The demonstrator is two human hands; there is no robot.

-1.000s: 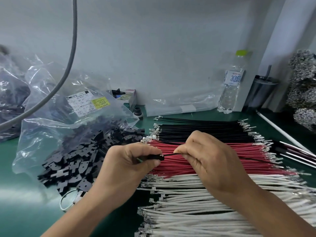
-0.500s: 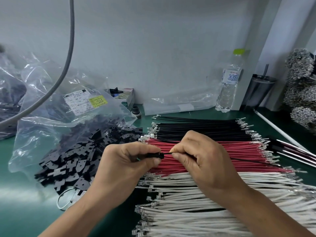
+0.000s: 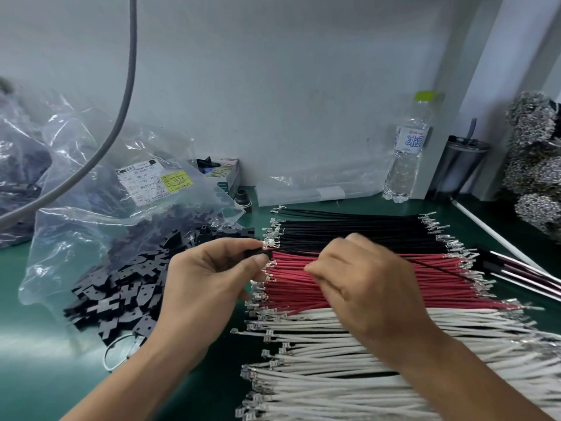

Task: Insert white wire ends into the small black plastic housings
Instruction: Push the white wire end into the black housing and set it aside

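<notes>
We hold a small black plastic housing (image 3: 258,254) pinched between thumb and fingertips of our left hand (image 3: 206,278), lifted off the bench so its open end faces toward 3 o'clock, where a wire can meet it. A thin black wire (image 3: 437,266) runs from that housing toward 3 o'clock, passing behind our right hand (image 3: 361,287). The right hand's fingers are curled inward above the bundle of red insulated wires (image 3: 379,293); it is blurred, and we cannot tell whether they pinch anything.

The task's bundle of white insulated wires (image 3: 349,369) lies at 6 o'clock of the hands, closest to us, with the crimped metal ends all turned toward 9 o'clock, probably so each can be picked up ready to push in. We judge no white wire is in hand yet. The bundle of black insulated wires (image 3: 349,230) sits at 12 o'clock.

Counts: one housing held, two hands, three colour bundles, each too dense to count. The loose heap of black plastic housings (image 3: 121,290) at 9 o'clock spills from one clear plastic bag (image 3: 100,189), within easy reach of the left hand. One clear plastic water bottle (image 3: 408,159) stands at 2 o'clock.
</notes>
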